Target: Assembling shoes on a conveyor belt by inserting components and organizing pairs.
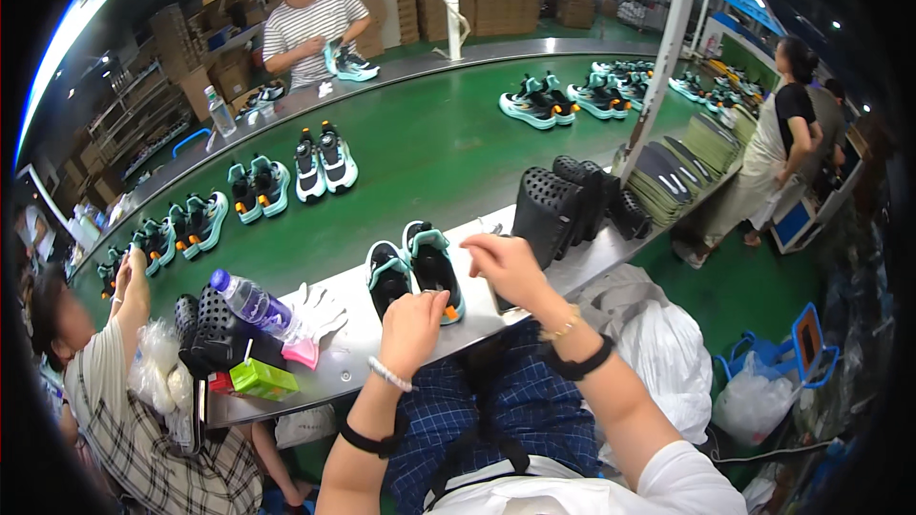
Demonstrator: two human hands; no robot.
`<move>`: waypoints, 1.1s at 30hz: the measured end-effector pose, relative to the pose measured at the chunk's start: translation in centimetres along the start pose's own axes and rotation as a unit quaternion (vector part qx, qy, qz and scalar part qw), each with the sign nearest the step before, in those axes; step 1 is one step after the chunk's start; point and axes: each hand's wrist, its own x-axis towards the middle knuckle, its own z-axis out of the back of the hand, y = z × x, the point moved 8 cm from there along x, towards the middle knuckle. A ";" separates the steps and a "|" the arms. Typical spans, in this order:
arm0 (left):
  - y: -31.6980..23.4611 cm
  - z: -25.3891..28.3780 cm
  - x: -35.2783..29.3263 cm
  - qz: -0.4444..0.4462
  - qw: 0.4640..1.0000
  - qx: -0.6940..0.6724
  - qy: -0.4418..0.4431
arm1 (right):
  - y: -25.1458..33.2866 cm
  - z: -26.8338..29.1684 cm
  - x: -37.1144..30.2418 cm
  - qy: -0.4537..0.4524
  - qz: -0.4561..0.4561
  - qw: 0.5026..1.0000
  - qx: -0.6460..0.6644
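Note:
Directly before me on the bench stands a pair of sneakers, mint and white with black insides: the left sneaker (pixel 386 267) and the right sneaker (pixel 434 262). An orange tab shows at the near end of the right one. My left hand (pixel 412 326) is closed at the near end of the left sneaker and covers part of it. Whatever its fingers hold, if anything, is hidden. To the right of the pair, my right hand (pixel 501 267) is raised with curled fingers, apart from the sneakers. What it may pinch cannot be made out.
Black perforated pads (pixel 549 215) stand right of my hands. A purple-capped bottle (pixel 253 303), white gloves (pixel 320 313) and a green carton (pixel 264 380) lie left. Beyond, a green conveyor belt (pixel 420 133) carries several sneaker pairs. A co-worker reaches in from the left; another stands across.

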 end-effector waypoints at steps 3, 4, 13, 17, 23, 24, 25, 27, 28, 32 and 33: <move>-0.2 3.7 -2.6 0.028 0.988 -0.108 -0.105 | -3.3 2.9 -3.1 -0.004 -0.086 0.992 0.095; 1.2 4.4 -3.6 0.074 0.972 -0.180 -0.130 | -4.5 2.9 -4.0 0.019 -0.127 0.983 0.132; -4.2 0.4 -6.0 0.128 0.752 -0.644 0.059 | 2.8 -2.1 -9.2 0.084 -0.091 0.962 0.243; -5.7 -2.6 -6.2 0.106 0.746 -0.651 0.095 | 3.7 -5.3 -10.5 0.171 -0.115 0.926 0.316; -8.9 -3.8 -7.3 0.026 0.595 -0.754 0.277 | 2.9 -5.5 -10.7 0.230 -0.089 0.883 0.398; -9.8 -3.2 -7.4 0.036 0.566 -0.780 0.265 | 2.8 -6.0 -11.0 0.269 -0.088 0.873 0.398; -10.1 -3.1 -7.9 0.063 0.541 -0.804 0.239 | 2.8 -6.3 -11.0 0.269 -0.089 0.872 0.400; -11.4 -2.5 -8.1 0.052 0.471 -0.851 0.225 | 4.0 -7.2 -11.4 0.331 -0.053 0.824 0.457; -12.0 -1.8 -8.1 0.038 0.397 -0.893 0.209 | 4.1 -7.4 -11.6 0.331 -0.053 0.823 0.458; -12.2 -1.1 -8.8 0.021 0.285 -0.939 0.193 | 4.9 -8.2 -12.3 0.360 -0.081 0.800 0.473; -12.2 -1.0 -8.9 0.022 0.303 -0.936 0.180 | 5.2 -8.1 -12.1 0.350 -0.078 0.803 0.477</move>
